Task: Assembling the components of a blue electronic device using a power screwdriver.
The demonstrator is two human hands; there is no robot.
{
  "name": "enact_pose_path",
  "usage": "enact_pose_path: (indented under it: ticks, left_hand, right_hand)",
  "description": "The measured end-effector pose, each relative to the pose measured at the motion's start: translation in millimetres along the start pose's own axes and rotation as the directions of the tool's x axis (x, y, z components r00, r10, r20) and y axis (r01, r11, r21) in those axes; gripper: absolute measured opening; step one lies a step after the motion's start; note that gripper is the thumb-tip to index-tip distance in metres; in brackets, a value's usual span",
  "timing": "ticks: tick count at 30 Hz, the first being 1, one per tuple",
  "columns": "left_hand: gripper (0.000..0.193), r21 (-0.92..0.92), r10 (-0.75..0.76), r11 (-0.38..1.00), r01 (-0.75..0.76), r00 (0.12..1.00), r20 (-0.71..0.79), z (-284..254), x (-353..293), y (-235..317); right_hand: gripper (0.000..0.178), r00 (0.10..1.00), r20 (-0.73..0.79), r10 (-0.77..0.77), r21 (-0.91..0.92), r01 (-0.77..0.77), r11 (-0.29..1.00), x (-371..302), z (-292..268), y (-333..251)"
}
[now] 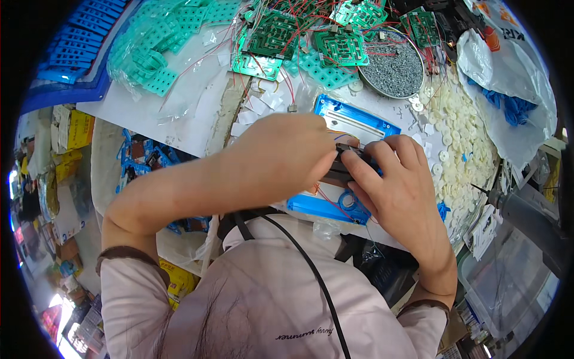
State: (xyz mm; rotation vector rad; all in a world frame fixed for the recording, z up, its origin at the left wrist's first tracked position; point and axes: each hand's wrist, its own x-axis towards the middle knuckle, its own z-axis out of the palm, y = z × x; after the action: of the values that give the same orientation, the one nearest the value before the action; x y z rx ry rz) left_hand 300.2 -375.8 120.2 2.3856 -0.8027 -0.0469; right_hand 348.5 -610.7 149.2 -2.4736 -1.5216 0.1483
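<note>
My left hand (294, 146) is closed, its arm bent across from the left. Its fingertips are hidden against a dark, block-like plastic part (338, 173). From the other side, the curled fingers of my right hand (391, 176) grip that dark part. Behind my hands lies a blue plastic casing half (359, 117) with thin coloured wires beside it. Nearer to me is another blue casing piece (320, 208) with a round ring and red wires at its right end. My hands cover the middle of both blue pieces.
Green circuit boards (272, 36) with red wires and a round dish of screws (391, 66) stand at the back. Teal rubber keypads (158, 45) lie at back left. Small cream discs (457, 140) spread to the right, near a grey powered screwdriver (526, 212).
</note>
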Motion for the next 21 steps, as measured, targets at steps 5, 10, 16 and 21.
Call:
enact_pose_path:
  ticks: [5,10,16,21]
  left_hand:
    - [0.016,-0.235,-0.236,0.939,0.249,0.968,0.082,1,28,-15]
    - [0.016,-0.303,-0.217,0.915,0.266,0.958,0.185,-5,41,-23]
    - [0.015,-0.204,-0.157,0.956,0.211,0.955,0.251,-12,55,-24]
    - [0.014,-0.119,-0.106,0.981,0.156,0.932,0.346,-21,67,-21]
  right_hand:
    - [0.048,1.000,0.002,0.005,0.004,-0.005,1.000,0,0,0]
    - [0.050,1.000,-0.008,0.000,0.063,0.000,0.998,0,2,4]
    - [0.056,0.996,-0.084,0.036,0.178,-0.021,0.984,-5,10,10]
    - [0.057,0.991,-0.131,0.038,0.209,-0.009,0.978,-8,14,12]
